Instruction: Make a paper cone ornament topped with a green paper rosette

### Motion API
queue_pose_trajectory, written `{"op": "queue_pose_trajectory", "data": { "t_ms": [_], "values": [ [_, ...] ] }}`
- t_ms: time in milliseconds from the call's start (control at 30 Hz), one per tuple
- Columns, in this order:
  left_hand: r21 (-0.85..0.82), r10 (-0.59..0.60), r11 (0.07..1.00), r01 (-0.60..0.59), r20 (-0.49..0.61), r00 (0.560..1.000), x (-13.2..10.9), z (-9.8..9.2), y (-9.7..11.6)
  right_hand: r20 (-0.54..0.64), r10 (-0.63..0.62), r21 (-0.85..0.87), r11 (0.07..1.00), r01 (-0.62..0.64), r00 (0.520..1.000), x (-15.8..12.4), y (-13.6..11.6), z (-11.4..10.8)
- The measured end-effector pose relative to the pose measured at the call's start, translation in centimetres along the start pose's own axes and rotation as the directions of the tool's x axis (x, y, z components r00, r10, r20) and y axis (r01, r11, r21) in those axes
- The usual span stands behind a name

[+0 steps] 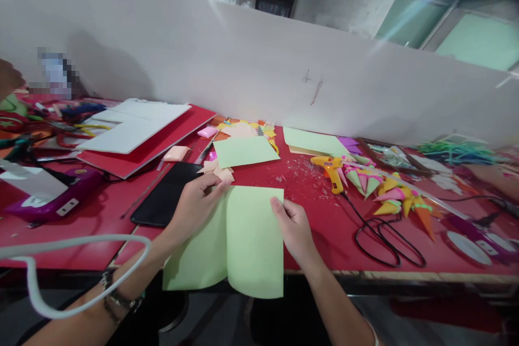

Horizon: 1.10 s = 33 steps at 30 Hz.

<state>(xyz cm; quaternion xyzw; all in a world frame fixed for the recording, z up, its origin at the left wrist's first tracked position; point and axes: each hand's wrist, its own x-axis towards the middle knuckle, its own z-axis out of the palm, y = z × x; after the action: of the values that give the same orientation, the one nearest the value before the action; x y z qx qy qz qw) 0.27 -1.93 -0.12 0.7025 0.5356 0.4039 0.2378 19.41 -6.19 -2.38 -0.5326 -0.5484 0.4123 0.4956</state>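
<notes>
Closest to you, a thick white cable loop (83, 238) crosses in front of your left forearm. Next comes a pale green rectangular paper sheet (255, 243), which lies between and below your two hands, and its lower edge reaches over the near edge of the red tabletop (314, 216). The sheet is bent along a crease; this line runs from the top edge toward your body, and the right part bulges a little. Your left hand (198, 203) is closed on the top edge, just beside the crease, so it is the nearer one to this line. Your right hand (295, 227) pinches the right edge near the upper corner, with the thumb on top. The two hands are apart from each other, with the right panel of the sheet between them.

Beside your left hand, partly behind it, lies a flat black rectangular slab (162, 200). Beyond both hands there is a second pale green paper sheet (247, 152), flat. Farther out from your right hand are a yellow glue gun (334, 175) with its black cord (367, 227), and small colourful paper cones (363, 179). Behind everything stands a plain white partition (243, 70).
</notes>
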Motion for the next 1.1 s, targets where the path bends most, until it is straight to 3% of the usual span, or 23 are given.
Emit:
{"op": "queue_pose_trajectory", "data": {
  "t_ms": [233, 400, 567, 633, 733, 833, 967, 1100],
  "values": [
    [-0.031, -0.028, 0.999, 0.028, -0.007, 1.000, 0.3, 0.4, -0.2, -0.037, -0.003, -0.046, 0.999, 0.001, 0.999, 0.1, 0.4, -0.2],
    [-0.091, -0.078, 0.993, 0.074, -0.042, 0.996, 0.6, -0.2, -0.2, -0.136, -0.001, -0.072, 0.997, -0.009, 0.991, 0.3, 0.7, -1.1],
    [-0.213, -0.129, 0.964, 0.161, 0.154, 0.980, 1.3, -1.5, -1.0, -0.220, 0.010, -0.012, 1.000, -0.013, 0.976, 0.6, 0.9, -2.2],
    [-0.331, -0.189, 0.908, 0.258, 0.226, 0.956, 1.5, -1.9, -1.4, -0.237, 0.025, 0.035, 0.999, -0.017, 0.971, 0.8, 0.9, -2.7],
    [-0.577, -0.292, 0.718, 0.391, 0.260, 0.920, 1.4, -1.8, -1.5, -0.256, 0.055, 0.131, 0.991, -0.022, 0.965, 1.0, 1.1, -3.1],
    [-0.673, -0.357, 0.573, 0.468, 0.309, 0.882, 1.0, -1.1, -1.1, -0.284, 0.076, 0.213, 0.977, -0.015, 0.956, 1.3, 1.2, -3.1],
    [-0.617, -0.385, 0.598, 0.512, 0.339, 0.858, 0.2, -0.3, -0.3, -0.206, 0.074, 0.289, 0.957, -0.012, 0.976, 1.2, 1.0, -3.0],
    [-0.565, -0.381, 0.709, 0.422, 0.196, 0.903, 0.1, -0.4, -0.3, -0.048, 0.089, 0.326, 0.943, -0.069, 0.995, 0.9, 0.7, -2.5]
  ]
}}
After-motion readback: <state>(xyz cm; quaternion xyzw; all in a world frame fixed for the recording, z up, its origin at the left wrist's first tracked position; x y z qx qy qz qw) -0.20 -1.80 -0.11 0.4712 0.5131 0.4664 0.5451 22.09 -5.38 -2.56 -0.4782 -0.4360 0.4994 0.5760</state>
